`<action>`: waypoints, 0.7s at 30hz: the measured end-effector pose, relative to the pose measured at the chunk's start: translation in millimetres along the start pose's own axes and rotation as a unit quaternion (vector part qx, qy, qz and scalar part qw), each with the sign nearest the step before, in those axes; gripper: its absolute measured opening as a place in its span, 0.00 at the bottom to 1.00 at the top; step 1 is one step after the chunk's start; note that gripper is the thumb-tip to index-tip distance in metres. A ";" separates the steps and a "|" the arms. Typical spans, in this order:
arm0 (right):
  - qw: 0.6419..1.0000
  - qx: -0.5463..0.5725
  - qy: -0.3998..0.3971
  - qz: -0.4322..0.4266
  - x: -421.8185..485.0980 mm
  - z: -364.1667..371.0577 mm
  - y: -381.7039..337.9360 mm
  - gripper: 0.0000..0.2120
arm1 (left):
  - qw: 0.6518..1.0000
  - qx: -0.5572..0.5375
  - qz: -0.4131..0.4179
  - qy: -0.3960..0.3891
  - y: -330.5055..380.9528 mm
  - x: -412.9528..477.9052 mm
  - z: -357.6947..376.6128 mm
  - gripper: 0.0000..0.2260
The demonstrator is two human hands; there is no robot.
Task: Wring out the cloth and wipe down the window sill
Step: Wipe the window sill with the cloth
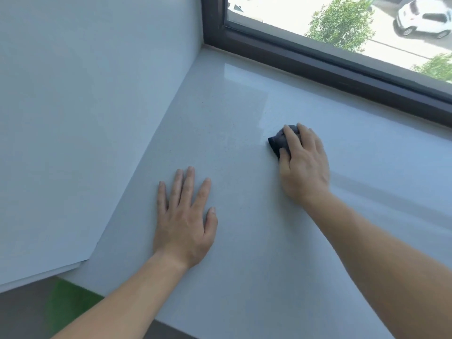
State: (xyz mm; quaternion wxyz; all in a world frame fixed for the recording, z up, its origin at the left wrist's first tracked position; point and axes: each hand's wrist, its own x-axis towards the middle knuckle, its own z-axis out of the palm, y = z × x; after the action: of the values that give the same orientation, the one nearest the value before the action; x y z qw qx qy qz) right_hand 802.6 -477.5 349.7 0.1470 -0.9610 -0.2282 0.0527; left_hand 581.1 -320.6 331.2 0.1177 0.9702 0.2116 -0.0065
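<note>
A pale, glossy sill (244,241) fills most of the view, running from 7 o'clock up toward 2 o'clock. A white wall (85,118) bounds it at 9 to 11 o'clock, and a dark window frame (318,62) edges it from 12 to 3 o'clock. Through the glass at 1 to 2 o'clock show green trees (342,20) and a white car (423,18) below on the street. Both bare forearms enter from the lower edge. The left hand (186,223) lies flat on the sill at about 7 o'clock from centre, palm down, fingers spread apart, holding nothing. The right hand (303,167) sits at about 3 o'clock from centre, well apart from the left, its fingers curled down over a dark grey cloth (278,140), pressing it onto the sill. The bunched cloth peeks out at 10 o'clock of that hand, mostly covered by the fingers. A wet-looking sheen streaks the sill at 3 o'clock of the right wrist.
</note>
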 end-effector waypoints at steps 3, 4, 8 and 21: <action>0.995 -0.006 -0.003 -0.097 -40.7 20.9 -28.7 0.26 | 1.000 -0.002 -0.002 -0.001 1.0 0.6 0.4 0.28; 0.987 -0.010 -0.018 -0.157 -56.9 25.6 -29.8 0.26 | 1.000 -0.003 -0.003 -0.002 1.0 0.8 0.2 0.28; 0.963 -0.032 -0.049 -0.263 -43.6 15.5 3.4 0.23 | 1.000 -0.007 -0.009 -0.003 1.6 1.2 -1.6 0.28; 0.962 -0.026 -0.054 -0.268 -92.6 29.0 -6.8 0.27 | 1.000 -0.009 -0.011 0.009 -5.6 1.8 7.2 0.29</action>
State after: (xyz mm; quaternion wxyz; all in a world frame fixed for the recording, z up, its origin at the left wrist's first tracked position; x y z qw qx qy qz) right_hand 712.3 -506.3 327.3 0.1186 -0.8641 -0.4857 0.0569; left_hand 580.7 -316.6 322.9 0.1246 0.9668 0.2229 0.0029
